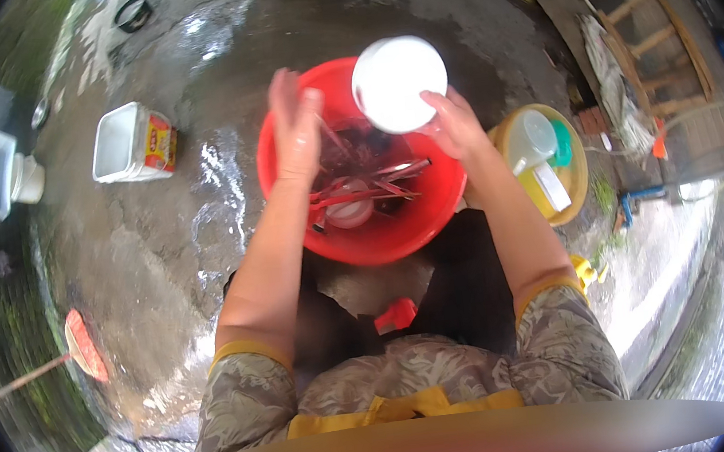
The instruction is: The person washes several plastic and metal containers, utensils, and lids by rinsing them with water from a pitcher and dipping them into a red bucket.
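A large red plastic basin [378, 249] stands before my knees, holding water, several chopsticks or similar utensils [365, 195] and a small round dish [349, 209]. My right hand [450, 119] grips a round white plate or bowl [398, 81] by its lower right edge, above the basin's far right rim. Over the left part of the basin is my left hand [298, 126], blurred, its fingers raised and apart, with nothing seen in it.
Right of the basin, a tan tub [578, 198] holds a clear plastic jug [531, 138] and a green container [561, 143]. A square white bucket [115, 147] sits to the left on wet concrete. A broom [86, 346] lies lower left; a wooden frame [656, 42] is upper right.
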The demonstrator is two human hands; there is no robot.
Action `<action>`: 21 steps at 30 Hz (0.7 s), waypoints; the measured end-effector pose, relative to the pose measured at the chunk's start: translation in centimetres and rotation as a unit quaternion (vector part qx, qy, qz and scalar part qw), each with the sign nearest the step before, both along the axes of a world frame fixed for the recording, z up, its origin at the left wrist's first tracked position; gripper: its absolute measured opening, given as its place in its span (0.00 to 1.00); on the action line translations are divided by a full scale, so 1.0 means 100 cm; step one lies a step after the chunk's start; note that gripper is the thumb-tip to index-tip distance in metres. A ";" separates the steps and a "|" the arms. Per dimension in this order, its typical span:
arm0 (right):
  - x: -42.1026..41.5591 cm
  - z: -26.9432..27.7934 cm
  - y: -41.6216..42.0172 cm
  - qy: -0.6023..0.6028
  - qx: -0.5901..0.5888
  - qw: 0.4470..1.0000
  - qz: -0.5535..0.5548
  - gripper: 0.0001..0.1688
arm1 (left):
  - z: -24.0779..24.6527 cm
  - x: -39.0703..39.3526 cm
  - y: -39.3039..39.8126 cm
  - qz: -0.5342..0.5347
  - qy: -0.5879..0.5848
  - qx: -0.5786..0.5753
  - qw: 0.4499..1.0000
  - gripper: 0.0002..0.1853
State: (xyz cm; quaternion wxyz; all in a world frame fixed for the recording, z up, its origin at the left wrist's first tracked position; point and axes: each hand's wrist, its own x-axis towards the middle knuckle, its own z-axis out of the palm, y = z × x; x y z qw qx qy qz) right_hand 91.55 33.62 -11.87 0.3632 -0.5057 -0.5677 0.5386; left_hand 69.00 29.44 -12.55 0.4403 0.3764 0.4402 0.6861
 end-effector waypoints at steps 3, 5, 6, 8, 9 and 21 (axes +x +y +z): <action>0.015 -0.027 0.004 -0.403 0.103 0.904 0.097 0.35 | -0.021 -0.018 0.007 0.061 -0.054 -0.111 0.990 0.36; 0.008 -0.030 -0.016 -0.462 0.170 0.868 0.069 0.34 | -0.036 -0.023 0.009 0.073 0.004 -0.179 0.981 0.37; 0.008 -0.031 -0.014 -0.365 0.137 0.921 -0.027 0.35 | -0.043 -0.024 0.011 0.060 0.010 -0.181 0.982 0.37; 0.038 -0.018 -0.009 -0.334 0.208 0.916 -0.080 0.37 | -0.050 -0.016 0.013 0.034 0.022 -0.183 0.982 0.36; 0.060 -0.008 -0.007 -0.354 0.247 0.898 -0.081 0.38 | -0.044 -0.014 0.009 0.026 0.030 -0.183 0.982 0.36; 0.311 0.003 -0.122 -0.642 0.118 0.754 -0.077 0.37 | -0.032 -0.001 -0.009 -0.054 0.076 -0.216 0.972 0.30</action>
